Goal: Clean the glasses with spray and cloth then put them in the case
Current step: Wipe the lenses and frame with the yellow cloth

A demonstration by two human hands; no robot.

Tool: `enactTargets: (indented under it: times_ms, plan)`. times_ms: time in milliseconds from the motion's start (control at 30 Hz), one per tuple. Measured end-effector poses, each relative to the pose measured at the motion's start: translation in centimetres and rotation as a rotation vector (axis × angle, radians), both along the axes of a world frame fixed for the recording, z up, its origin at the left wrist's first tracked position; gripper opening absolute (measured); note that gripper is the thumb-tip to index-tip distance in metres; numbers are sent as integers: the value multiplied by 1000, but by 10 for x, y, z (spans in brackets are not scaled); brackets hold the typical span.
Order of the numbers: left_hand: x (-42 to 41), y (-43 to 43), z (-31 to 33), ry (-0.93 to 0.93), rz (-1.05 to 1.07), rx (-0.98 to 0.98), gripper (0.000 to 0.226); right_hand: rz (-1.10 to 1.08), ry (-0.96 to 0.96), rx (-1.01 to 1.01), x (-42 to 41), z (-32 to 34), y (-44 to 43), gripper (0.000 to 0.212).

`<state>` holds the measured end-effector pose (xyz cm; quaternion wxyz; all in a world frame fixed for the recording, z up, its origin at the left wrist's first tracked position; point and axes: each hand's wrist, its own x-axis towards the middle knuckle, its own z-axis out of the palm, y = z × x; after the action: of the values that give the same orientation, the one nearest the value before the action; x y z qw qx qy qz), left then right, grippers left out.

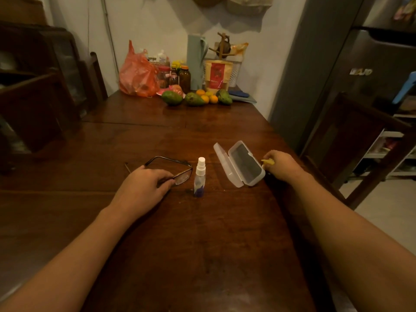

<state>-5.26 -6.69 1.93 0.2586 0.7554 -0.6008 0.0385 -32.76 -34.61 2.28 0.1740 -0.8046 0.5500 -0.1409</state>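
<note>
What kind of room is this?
Probably a home kitchen or dining area: a wooden table with fruit and jars at its far end, and a fridge beside it.

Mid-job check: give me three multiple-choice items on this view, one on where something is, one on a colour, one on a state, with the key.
1. Where does the spray bottle stand?
A. Between the glasses and the case
B. Inside the case
C. Beside the fruit at the far end

2. What colour is the cloth in the right hand?
A. Blue
B. Yellow
C. White

3. What state is the case in?
A. Shut
B. Open and holding the glasses
C. Open and without the glasses

Key: 1 A, the bottle is upright on the table between the two. 2 B, a yellow edge shows at the fingers. 3 C, the lid lies back and the glasses sit under the left hand.
</note>
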Motion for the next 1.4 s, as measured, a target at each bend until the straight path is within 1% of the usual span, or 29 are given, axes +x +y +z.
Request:
enactTargets:
  times_ms: [67,133,233,333,433,500,633,800,900,967,1033,1067,1133,1267,1333,1400]
  plan:
    - [-1,1,1,0,6,3,25,-5,-50,26,-4,0,-1,12]
    - [-2,2,2,-2,10,1,25,-27,-138,23,-8,1,1,16]
    - [-3,3,4,-2,19,18,25,-96,-296,-13,-13,5,8,19]
    - [-4,5,5,1,34,28,26,-154,-488,-68,-17,18,20,17]
    - [-5,7,6,23,43,34,27,-152,-664,-106,-15,38,39,16]
    - [-5,7,6,39,46,38,26,-103,-713,-108,-10,51,53,18]
    - [-8,9,8,84,60,23,22,80,-715,-28,5,67,85,14]
    - [-9,12,10,138,71,25,17,260,-731,90,33,71,128,8]
    - [-5,14,13,185,86,40,13,319,-719,164,49,66,152,6]
    - [-2,17,16,219,95,49,10,339,-731,246,59,61,168,12]
    - [4,22,20,251,97,35,5,382,-806,375,64,54,184,23]
    - [7,25,23,267,91,21,9,402,-823,406,66,50,190,27]
    - [14,32,29,284,75,7,14,434,-817,397,67,40,201,31]
    - [23,40,39,243,68,71,8,499,-735,352,72,24,213,38]
    - [24,43,40,255,66,92,4,550,-661,322,79,16,221,37]
    - [21,46,37,249,57,108,3,594,-552,245,86,11,227,34]
